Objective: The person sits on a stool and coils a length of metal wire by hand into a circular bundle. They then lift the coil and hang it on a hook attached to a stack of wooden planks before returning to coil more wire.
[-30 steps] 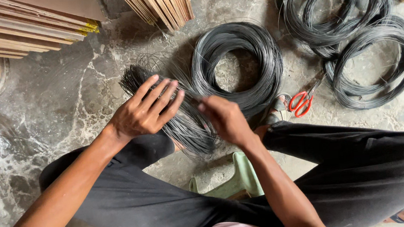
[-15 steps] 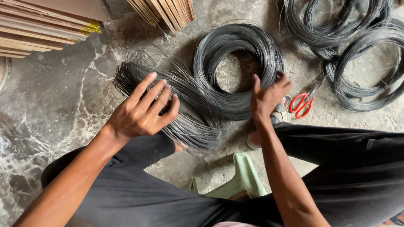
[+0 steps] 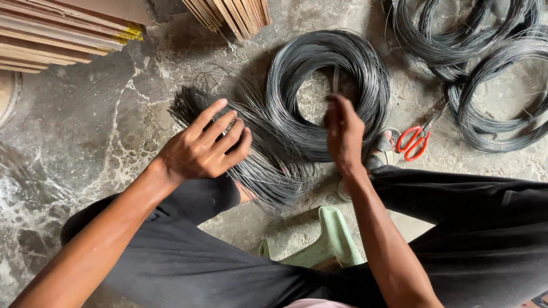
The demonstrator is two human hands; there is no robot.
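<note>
My left hand lies over a bundle of short cut black wires that rests across my left thigh and the floor, its fingers curled on top and pressing it down. Over the middle of a black wire coil on the floor, my right hand is closed, pinching a thin wire strand that sticks up from its fingers. The coil touches the right side of the bundle.
Red-handled scissors lie right of the coil. Two more wire coils sit at the upper right. Wooden boards and a stack of slats lie at the top. A green stool is under me on the concrete floor.
My right hand left the bundle, swung right to the coil's edge, then came back over the coil's middle with a strand. The left hand stayed on the bundle.
</note>
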